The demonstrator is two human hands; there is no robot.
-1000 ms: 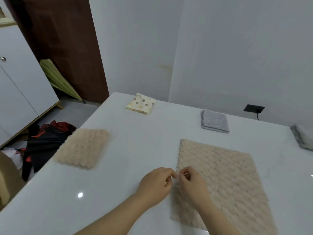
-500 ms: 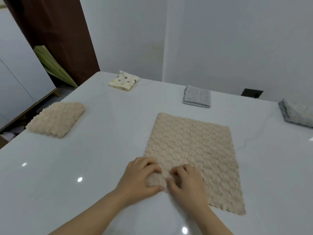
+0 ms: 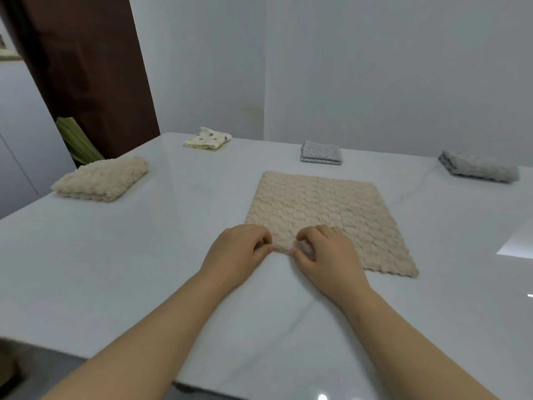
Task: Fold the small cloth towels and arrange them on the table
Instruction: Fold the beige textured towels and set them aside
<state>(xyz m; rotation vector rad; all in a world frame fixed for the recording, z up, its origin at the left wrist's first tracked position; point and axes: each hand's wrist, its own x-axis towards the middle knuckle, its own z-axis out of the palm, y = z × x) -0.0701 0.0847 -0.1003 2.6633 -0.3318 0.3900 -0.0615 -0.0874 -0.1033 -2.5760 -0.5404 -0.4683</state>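
While both hands crowd the near-left corner of the flat beige towel (image 3: 326, 209), the left hand (image 3: 238, 251) pinches the corner's edge with curled fingers and the right hand (image 3: 327, 255) pinches the cloth just beside it (the thumbs nearly meet). All the rest of the towel spreads away and rightward from the grip, flat on the white table (image 3: 129, 269). Bare tabletop lies between the hands and the folded beige towel (image 3: 101, 180) near the left edge. Along the far side sit a dotted cloth (image 3: 207, 138), a folded grey towel (image 3: 320, 153) and a second grey towel (image 3: 480, 168), each apart from the spread one.
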